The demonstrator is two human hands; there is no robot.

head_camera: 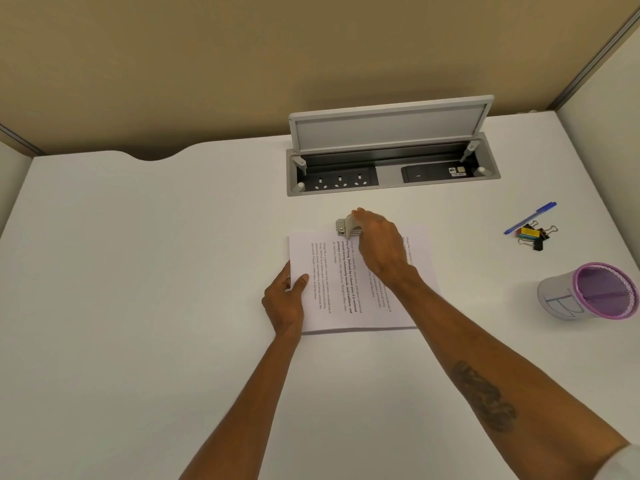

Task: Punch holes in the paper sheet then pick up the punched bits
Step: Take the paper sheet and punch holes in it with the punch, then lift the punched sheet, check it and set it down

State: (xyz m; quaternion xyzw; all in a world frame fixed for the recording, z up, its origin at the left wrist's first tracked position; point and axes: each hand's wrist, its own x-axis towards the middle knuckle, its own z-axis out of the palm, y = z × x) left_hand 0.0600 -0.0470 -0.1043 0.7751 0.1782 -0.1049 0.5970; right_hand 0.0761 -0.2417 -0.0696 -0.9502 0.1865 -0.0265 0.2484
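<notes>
A white table [138, 271] seen from above. A printed paper sheet [332, 289] lies near its middle, text running sideways. The left hand [284, 299] pinches the sheet's left edge, thumb on top. The right hand [381, 247] lies over a small grey hole punch [343, 226] sitting at the sheet's far edge; whether its fingers curl round the punch cannot be told. To the right are a blue pen [530, 218], binder clips [535, 235] and a purple mesh cup [588, 292].
</notes>
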